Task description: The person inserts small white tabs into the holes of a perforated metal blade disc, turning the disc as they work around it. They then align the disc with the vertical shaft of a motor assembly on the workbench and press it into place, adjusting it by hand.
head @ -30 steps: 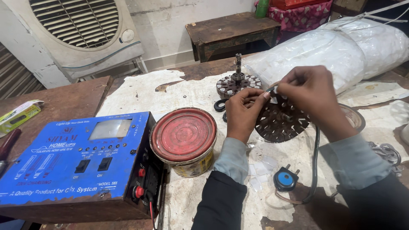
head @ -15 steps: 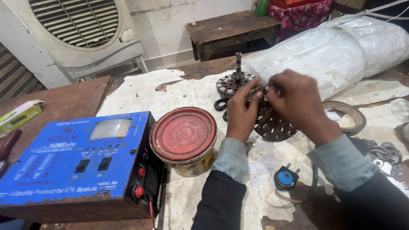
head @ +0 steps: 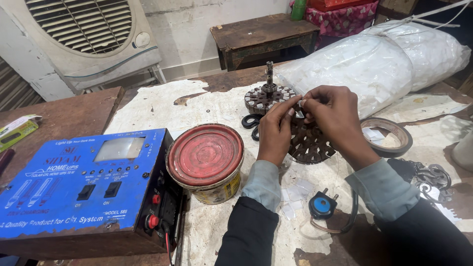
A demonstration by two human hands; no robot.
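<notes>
My left hand (head: 276, 129) and my right hand (head: 335, 116) meet over a dark slotted motor stator (head: 310, 143) that lies flat on the bench. Between their fingertips both hands pinch a small white slip of insulation paper (head: 301, 103) at the stator's far rim. A second stator (head: 268, 96) with white slips in its slots and an upright shaft stands just behind the hands. More loose white slips (head: 295, 192) lie on the bench near my left sleeve.
A red-lidded tin (head: 206, 160) stands left of my left arm, beside a blue power-supply box (head: 79, 189). A blue plug (head: 322, 206) with cable lies near my arms. A roll of tape (head: 387, 137), black scissors (head: 251, 123), a big white plastic bag (head: 374, 64) and an air cooler (head: 88, 34) surround them.
My right hand came down and left from its raised position to the stator's far rim. My left hand stayed at the stator, and both hands now pinch the slip together.
</notes>
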